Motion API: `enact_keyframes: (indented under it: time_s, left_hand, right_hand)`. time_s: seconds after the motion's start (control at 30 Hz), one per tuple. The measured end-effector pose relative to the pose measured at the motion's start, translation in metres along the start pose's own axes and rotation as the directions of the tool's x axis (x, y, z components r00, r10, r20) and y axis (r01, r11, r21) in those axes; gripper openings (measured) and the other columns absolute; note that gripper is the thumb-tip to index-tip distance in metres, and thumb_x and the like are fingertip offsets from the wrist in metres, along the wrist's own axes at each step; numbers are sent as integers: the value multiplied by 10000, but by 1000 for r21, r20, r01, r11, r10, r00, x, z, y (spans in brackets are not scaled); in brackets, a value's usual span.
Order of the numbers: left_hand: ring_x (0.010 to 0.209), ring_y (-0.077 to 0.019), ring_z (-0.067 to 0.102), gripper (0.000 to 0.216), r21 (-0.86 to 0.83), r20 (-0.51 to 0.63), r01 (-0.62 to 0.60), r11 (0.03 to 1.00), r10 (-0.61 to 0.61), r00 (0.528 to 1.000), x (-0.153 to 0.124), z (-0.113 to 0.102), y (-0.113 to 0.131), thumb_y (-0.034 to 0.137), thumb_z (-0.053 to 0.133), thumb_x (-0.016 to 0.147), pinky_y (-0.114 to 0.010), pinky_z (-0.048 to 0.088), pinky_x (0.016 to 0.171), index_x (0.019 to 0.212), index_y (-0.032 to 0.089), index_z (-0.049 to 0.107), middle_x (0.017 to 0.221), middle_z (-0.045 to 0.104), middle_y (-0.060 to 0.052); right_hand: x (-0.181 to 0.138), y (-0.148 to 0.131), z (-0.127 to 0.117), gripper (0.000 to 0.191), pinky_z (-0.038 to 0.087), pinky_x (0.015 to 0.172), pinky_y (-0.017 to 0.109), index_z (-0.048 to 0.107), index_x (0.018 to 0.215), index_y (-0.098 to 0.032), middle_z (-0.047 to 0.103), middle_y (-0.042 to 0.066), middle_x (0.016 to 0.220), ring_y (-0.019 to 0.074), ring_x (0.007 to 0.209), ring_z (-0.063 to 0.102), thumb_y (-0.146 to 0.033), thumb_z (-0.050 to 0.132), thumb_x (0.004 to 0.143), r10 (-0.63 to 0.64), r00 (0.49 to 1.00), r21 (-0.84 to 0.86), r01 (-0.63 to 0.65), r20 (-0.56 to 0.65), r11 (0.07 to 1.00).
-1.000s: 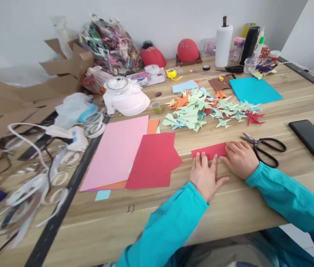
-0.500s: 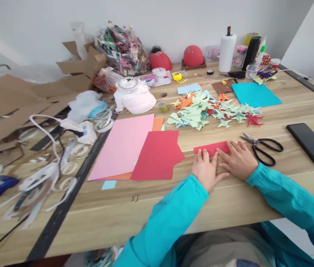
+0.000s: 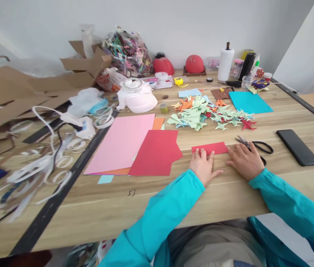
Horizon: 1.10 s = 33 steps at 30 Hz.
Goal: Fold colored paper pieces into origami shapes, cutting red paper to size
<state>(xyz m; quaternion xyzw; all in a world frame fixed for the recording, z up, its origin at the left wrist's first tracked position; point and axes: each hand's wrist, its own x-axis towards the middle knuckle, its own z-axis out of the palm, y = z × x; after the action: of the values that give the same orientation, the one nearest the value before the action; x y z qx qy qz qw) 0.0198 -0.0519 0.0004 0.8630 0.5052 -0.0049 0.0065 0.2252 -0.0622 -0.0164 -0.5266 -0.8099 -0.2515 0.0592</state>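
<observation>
A folded strip of red paper (image 3: 214,148) lies flat on the table before me. My left hand (image 3: 202,166) rests on its left part, fingertips pressing down and thumb stretched to the right. My right hand (image 3: 244,159) lies flat with fingers spread, just off the strip's right end, and covers part of the black-handled scissors (image 3: 261,146). To the left are larger red paper sheets (image 3: 154,154) on top of a pink sheet (image 3: 123,142). Beyond the strip is a heap of folded paper cranes (image 3: 197,113), mostly pale green, with orange, blue and red ones.
A black phone (image 3: 298,147) lies to the right, with a turquoise sheet (image 3: 250,102) further back. Cords and white strips (image 3: 62,161) clutter the left side near cardboard boxes (image 3: 43,85). Bottles (image 3: 225,65) and red domed objects (image 3: 194,64) line the wall.
My right hand has come off the red paper strip and shifted right, partly over the scissors. My left hand stays on the strip. The whole view has shifted slightly.
</observation>
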Motion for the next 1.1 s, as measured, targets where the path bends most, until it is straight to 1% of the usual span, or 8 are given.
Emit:
enact_keyframes:
  time_s: [0.13,0.23,0.3,0.53,0.67,0.83,0.97,1.1]
  left_hand:
    - [1273,-446,423,844,-6,-4,-4,1000,4,1000,1,1,0,740,417,782,-534,364,1004,1419,186,418,1349,458,-252]
    - [1269,-433,430,826,-8,-11,-7,1000,7,1000,0,3,0,724,439,786,-540,367,1002,1418,190,420,1342,467,-240]
    - [1266,-426,432,800,-14,-24,-4,1000,4,1000,0,5,-1,701,458,796,-546,359,1009,1414,194,426,1344,466,-236]
    - [1276,-433,420,780,-45,-54,6,999,-9,998,-1,7,0,667,510,795,-573,335,1022,1404,186,442,1359,468,-243]
    - [1317,-422,392,796,-46,-47,-19,999,17,999,-3,7,-4,668,472,817,-540,321,1058,1389,114,455,1397,442,-269]
    - [1347,-362,379,691,-9,-76,-44,999,43,996,-16,12,-17,543,428,900,-473,265,1124,1334,9,496,1429,419,-251]
    - [1306,-371,429,644,31,-72,8,999,-6,997,-30,13,-33,515,427,906,-485,294,1105,1310,25,534,1422,444,-221]
    - [1296,-372,439,604,32,-75,14,999,-12,997,-37,11,-43,500,443,900,-493,314,1093,1311,69,547,1424,461,-181]
  right_hand:
    - [14,-14,-7,530,295,1019,486,610,1215,-65,623,216,1191,323,1128,511,-474,503,897,19,999,63,-16,-39,998]
    - [25,-27,-7,376,314,1009,471,673,1113,-125,652,156,1162,286,1070,549,-387,480,925,-102,995,176,99,5,979]
    - [28,-32,-4,331,336,987,458,698,1049,-131,667,149,1115,269,1025,567,-346,475,931,-136,991,212,129,19,969]
    - [29,-30,0,342,376,934,417,688,1076,-100,658,187,1088,266,1006,567,-338,488,931,-201,980,198,197,1,960]
    - [33,-29,-4,313,353,949,431,709,1017,-129,680,155,1036,258,977,581,-338,492,931,-193,981,192,187,13,963]
    - [35,-29,-6,291,342,944,423,712,1030,-141,694,134,1050,244,940,595,-319,507,926,-176,984,184,179,-29,967]
    - [35,-29,-4,278,366,926,411,724,995,-150,707,119,1034,238,927,608,-315,513,922,-175,982,188,185,-70,965]
    - [32,-20,4,253,435,871,372,731,971,-152,720,110,1031,227,949,626,-288,524,916,-158,977,269,192,-141,944]
